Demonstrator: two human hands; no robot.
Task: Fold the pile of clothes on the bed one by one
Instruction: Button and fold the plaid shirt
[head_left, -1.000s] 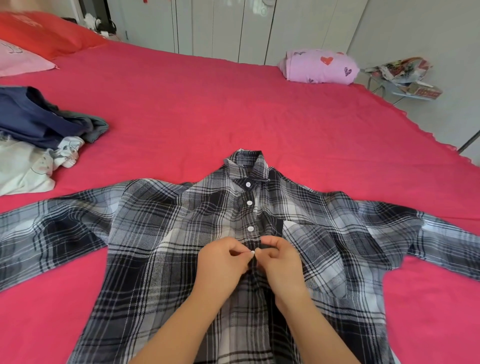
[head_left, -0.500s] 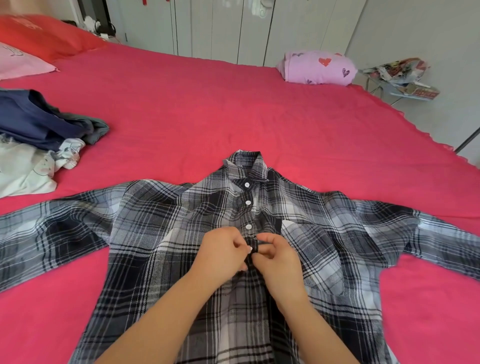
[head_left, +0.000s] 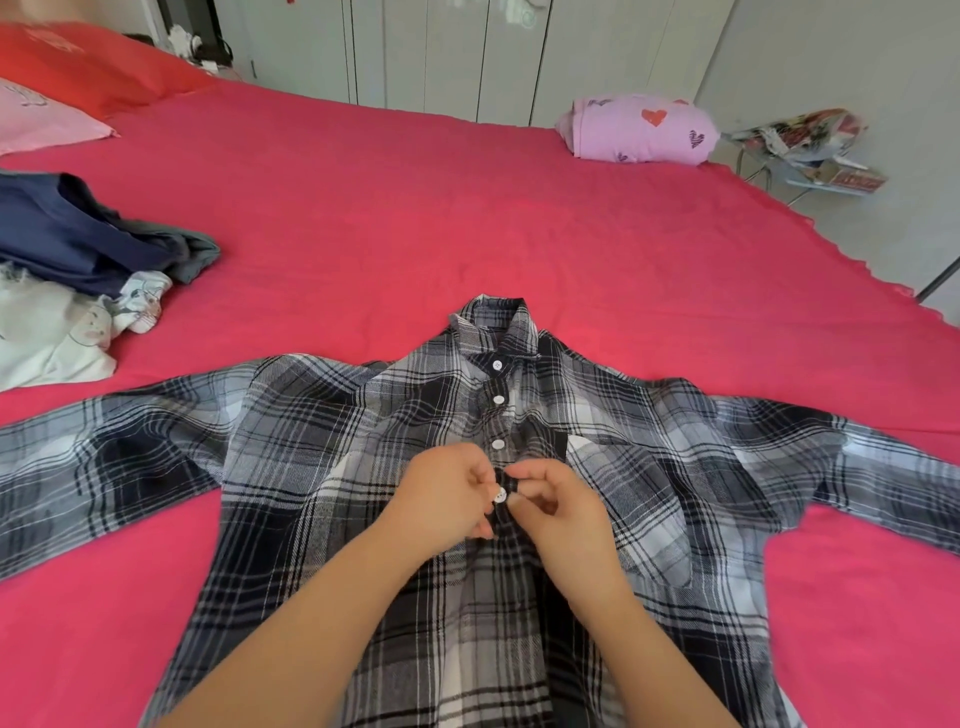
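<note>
Centrally, button (head_left: 500, 494) of plaid shirt (head_left: 322, 467) between left hand (head_left: 441, 493) and right hand (head_left: 563, 512)

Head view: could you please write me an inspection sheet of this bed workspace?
Surface: bed, pink-red cover, lightly wrinkled.
Job's things: plaid shirt spread front-up, sleeves out; unfolded pile at the left.
Clutter: lilac heart-print bundle at the far edge.
Grippers: left hand and right hand both pinch the shirt's placket at a white button.
Cables: nothing seen.
Surroundings: red pillow, pink pillow, wardrobe doors, stand holding papers.
</note>
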